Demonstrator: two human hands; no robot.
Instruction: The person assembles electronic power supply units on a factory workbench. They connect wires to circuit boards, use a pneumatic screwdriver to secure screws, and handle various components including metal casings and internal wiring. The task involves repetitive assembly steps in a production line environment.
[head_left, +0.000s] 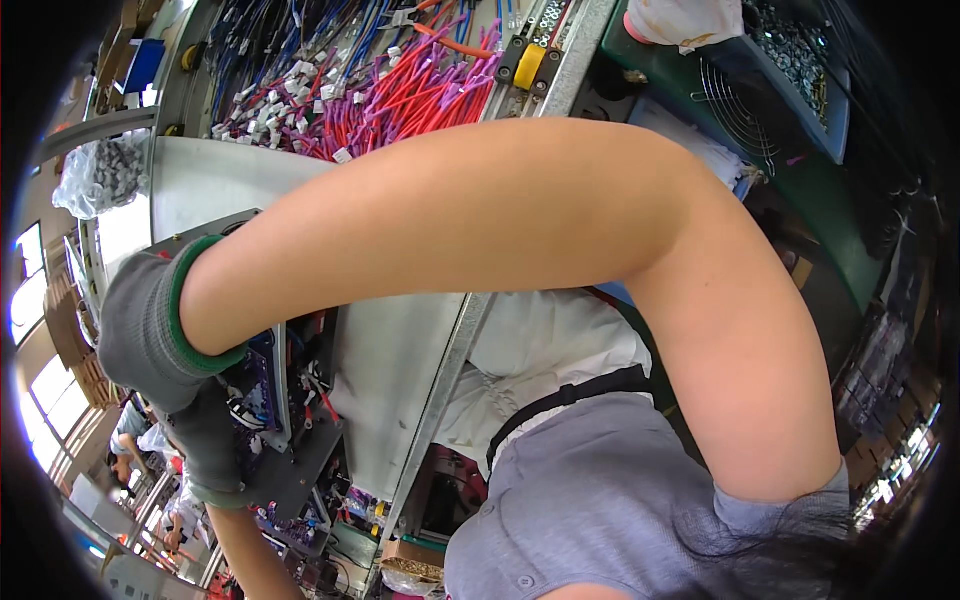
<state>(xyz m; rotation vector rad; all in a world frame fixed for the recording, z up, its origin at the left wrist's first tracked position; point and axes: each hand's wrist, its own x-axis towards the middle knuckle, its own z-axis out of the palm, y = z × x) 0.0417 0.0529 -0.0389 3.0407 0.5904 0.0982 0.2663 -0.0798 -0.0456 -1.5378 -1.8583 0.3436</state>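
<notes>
My right arm reaches across the view to the left, and my right hand (148, 325) is in a grey knitted glove with a green cuff. Just below it, partly covered by it, is my left hand (208, 450) in a similar grey glove. Both hands are at the side of a dark metal housing (290, 465). Inside that housing are a blue circuit board (262, 365) and several wires with small red and white ends. The fingers of both hands are hidden, so what they hold, if anything, does not show.
Bundles of red wires (420, 95) with purple ends, and black and blue ones, lie beyond my arm. A metal rail (440, 390) edges the bench. At the far right stands a blue bin (838, 130) of small metal parts. A clear bag (90, 180) of grey pieces hangs left.
</notes>
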